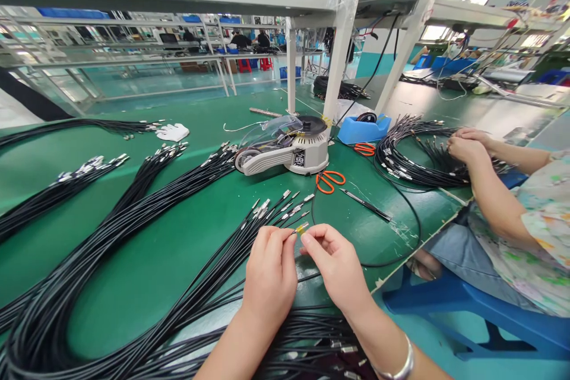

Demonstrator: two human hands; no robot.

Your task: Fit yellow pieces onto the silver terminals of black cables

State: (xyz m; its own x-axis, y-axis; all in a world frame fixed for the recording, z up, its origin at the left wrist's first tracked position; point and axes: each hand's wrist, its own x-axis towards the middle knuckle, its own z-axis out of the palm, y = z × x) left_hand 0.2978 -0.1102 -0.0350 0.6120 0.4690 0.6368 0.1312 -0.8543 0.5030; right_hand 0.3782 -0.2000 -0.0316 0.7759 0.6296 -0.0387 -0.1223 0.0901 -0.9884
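My left hand (271, 264) is closed in a pinch on a thin black cable, just behind its metal-tipped end. A small piece of yellow tape (300, 229) sits at that end, between my two hands. The thumb and forefinger of my right hand (332, 258) are pinched at the tape's edge; its other fingers are curled and partly hidden. Beyond my hands lies a bundle of black cables (222, 261) with metal connectors fanned out. A grey tape dispenser (307, 151) stands behind it on the green table (214, 196).
Orange-handled scissors (329, 181) and a black pen-like tool (366, 205) lie ahead to the right. Behind them is a blue tape holder (363, 129). More cable bundles (111, 231) cover the left. At right, a co-worker's hands (472, 145) touch coiled cables (401, 151).
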